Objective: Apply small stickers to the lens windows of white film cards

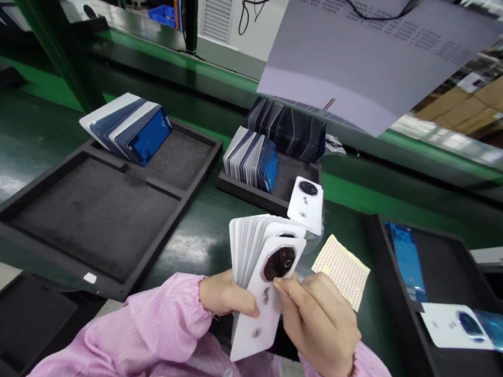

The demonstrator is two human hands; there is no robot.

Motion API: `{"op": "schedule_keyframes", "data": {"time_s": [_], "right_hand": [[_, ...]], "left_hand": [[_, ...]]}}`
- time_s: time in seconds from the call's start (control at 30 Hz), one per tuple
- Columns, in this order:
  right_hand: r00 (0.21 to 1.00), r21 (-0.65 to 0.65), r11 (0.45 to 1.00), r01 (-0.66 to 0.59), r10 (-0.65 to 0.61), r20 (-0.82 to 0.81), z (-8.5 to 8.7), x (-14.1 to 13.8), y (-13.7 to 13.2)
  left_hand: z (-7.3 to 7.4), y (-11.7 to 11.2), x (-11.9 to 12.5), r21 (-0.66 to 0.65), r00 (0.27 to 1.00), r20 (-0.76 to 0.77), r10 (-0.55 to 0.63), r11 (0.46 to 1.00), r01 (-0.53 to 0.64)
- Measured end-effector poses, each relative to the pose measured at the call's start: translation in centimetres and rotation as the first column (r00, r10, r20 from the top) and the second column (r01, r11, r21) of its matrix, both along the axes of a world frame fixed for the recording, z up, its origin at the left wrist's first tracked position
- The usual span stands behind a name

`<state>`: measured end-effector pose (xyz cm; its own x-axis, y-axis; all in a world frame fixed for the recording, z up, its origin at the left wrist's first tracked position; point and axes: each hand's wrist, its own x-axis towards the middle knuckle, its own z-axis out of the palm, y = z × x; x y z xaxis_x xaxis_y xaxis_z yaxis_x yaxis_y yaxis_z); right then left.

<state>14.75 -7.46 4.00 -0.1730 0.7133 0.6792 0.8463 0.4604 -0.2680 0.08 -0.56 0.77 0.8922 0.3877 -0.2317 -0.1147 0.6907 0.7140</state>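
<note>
In the head view, my left hand (230,295) grips a fanned stack of white phone back covers (267,323), its thumb lying on the front one. That cover has a dark round camera window (279,263) near its top and small dark markings below. Thumb and forefinger of my right hand (320,320) are pinched together at the lower edge of this window. Whatever is between them is too small or hidden to name. Beside my right hand lies a pale yellow sheet with rows of small red dots (344,275).
Ahead, a black tray (294,186) holds upright blue-and-white panels (250,158), with another white cover (307,205) at its corner. At left, a larger black tray (151,266) bears leaning panels (129,130). A right-hand tray (388,294) contains blue-filmed pieces. A grey metal panel (367,48) hangs above.
</note>
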Motion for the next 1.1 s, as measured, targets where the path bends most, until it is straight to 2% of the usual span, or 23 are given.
{"op": "schedule_keyframes", "data": {"time_s": [0.17,0.3,0.37,0.73,1.1], "right_hand": [[1.000,0.033,0.999,0.008,-0.008,-0.019,-0.19,-0.04,-0.03],[0.998,0.051,0.999,0.006,-0.003,-0.059,-0.40,-0.12,-0.17],[0.996,0.063,0.998,0.024,-0.019,-0.084,-0.45,-0.25,-0.21],[0.997,0.032,0.997,0.076,-0.076,-0.009,-0.10,-0.72,0.03],[0.998,0.032,0.997,0.063,-0.064,0.009,-0.05,-0.70,0.07]], "left_hand": [[0.05,-0.11,0.34,-0.093,0.998,0.058,0.020,0.996,-0.015],[0.14,-0.27,0.65,-0.235,0.988,0.122,0.091,0.970,-0.061],[0.16,-0.30,0.69,-0.264,0.984,0.139,0.113,0.962,-0.074],[0.22,-0.31,0.73,-0.248,0.978,0.166,0.124,0.965,-0.081],[0.24,-0.24,0.72,-0.219,0.984,0.141,0.105,0.973,-0.073]]}}
